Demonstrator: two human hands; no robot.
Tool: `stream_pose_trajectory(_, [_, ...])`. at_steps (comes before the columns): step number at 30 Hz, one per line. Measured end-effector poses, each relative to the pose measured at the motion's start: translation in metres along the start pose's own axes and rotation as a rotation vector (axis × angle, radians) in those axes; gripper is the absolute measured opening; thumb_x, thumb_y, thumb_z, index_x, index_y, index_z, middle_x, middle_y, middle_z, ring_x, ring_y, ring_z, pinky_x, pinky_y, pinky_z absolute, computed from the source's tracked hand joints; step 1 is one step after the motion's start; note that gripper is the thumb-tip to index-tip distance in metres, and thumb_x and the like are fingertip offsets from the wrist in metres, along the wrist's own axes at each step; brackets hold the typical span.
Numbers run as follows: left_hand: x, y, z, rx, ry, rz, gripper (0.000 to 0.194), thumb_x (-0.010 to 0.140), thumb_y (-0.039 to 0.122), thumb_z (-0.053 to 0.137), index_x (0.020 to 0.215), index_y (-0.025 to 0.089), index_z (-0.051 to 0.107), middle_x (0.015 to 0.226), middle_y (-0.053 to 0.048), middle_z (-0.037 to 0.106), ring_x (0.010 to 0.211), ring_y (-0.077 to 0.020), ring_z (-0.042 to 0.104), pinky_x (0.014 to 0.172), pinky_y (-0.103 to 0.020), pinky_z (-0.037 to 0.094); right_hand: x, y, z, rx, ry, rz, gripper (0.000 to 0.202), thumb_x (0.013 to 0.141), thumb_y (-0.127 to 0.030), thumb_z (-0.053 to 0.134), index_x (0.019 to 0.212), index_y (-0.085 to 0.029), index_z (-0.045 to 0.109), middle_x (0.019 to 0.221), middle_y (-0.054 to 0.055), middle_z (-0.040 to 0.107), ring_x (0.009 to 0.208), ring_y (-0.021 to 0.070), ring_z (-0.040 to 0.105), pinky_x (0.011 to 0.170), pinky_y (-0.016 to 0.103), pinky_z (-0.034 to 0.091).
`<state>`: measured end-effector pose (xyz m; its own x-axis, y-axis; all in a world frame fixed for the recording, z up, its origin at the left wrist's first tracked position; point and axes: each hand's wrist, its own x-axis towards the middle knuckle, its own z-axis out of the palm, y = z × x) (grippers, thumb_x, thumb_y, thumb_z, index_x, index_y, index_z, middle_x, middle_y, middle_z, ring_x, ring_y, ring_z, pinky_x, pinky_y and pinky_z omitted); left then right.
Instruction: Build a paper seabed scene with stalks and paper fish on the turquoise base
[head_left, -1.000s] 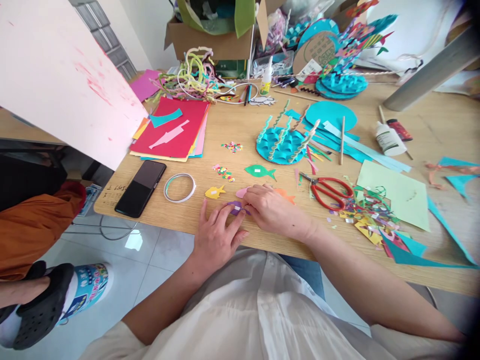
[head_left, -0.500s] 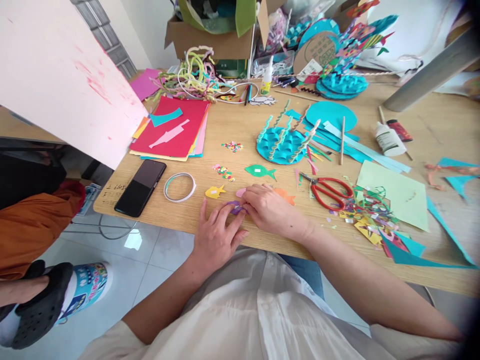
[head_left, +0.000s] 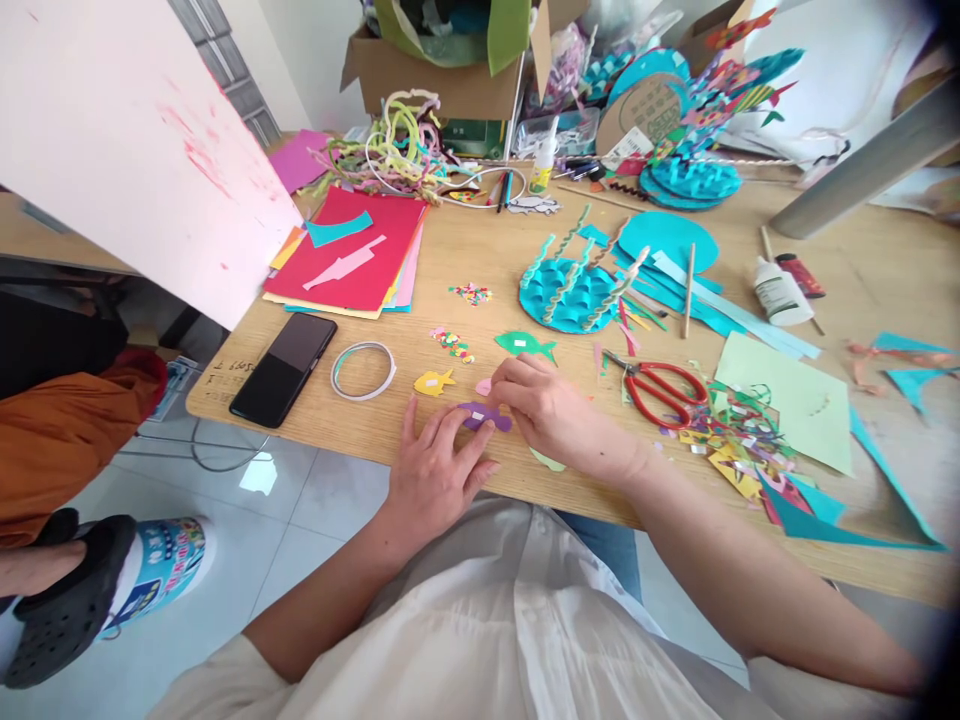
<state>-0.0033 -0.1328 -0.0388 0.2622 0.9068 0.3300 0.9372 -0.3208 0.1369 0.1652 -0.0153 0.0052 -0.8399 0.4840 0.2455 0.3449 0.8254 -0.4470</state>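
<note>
A purple paper fish (head_left: 487, 417) with a small white patch lies near the table's front edge. My left hand (head_left: 435, 462) rests there, its index and middle fingertips pressing the fish down. Just right of the fish, my right hand (head_left: 551, 415) is closed in a pinch; whatever its fingertips hold is hidden or too small to name. Around my hands lie a yellow paper fish (head_left: 434, 382), a green paper fish (head_left: 526, 346), a partly covered pink piece (head_left: 484, 387) and a pale green piece (head_left: 547, 460) under my right wrist.
Red-handled scissors (head_left: 664, 393) lie right of my hands beside paper scraps (head_left: 742, 440). A tape roll (head_left: 363, 371) and phone (head_left: 283, 370) are to the left. Behind stands a blue disc with upright twisted stems (head_left: 566, 297). Another person's leg (head_left: 67, 450) shows at left.
My right hand has lifted slightly and moved right, off the purple fish, uncovering more of it and its white patch. My left hand stays on the fish. The view has shifted a little.
</note>
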Motion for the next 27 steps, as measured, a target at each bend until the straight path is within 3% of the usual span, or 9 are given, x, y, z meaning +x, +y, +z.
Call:
stream_pose_trajectory(12, [-0.001, -0.001, 0.002, -0.015, 0.039, 0.013, 0.034, 0.094, 0.037, 0.052, 0.125, 0.025, 0.062, 0.125, -0.013, 0.059, 0.120, -0.0256, 0.054, 0.115, -0.061, 0.022, 0.008, -0.003, 0.000, -0.241, -0.124, -0.128, 0.022, 0.096, -0.019, 0.048, 0.087, -0.014, 0.068, 0.094, 0.011, 0.065, 0.096, 0.0225, 0.047, 0.080, 0.036, 0.030])
stream_pose_trajectory(27, [-0.001, -0.001, 0.000, -0.004, -0.001, 0.007, 0.035, 0.095, 0.038, 0.049, 0.125, 0.025, 0.062, 0.123, -0.014, 0.059, 0.121, -0.0265, 0.054, 0.115, -0.062, 0.021, 0.011, -0.003, 0.014, -0.351, -0.109, -0.172, 0.023, 0.097, -0.019, 0.045, 0.082, -0.013, 0.063, 0.088, 0.010, 0.060, 0.088, 0.0223, 0.042, 0.076, 0.035, 0.027])
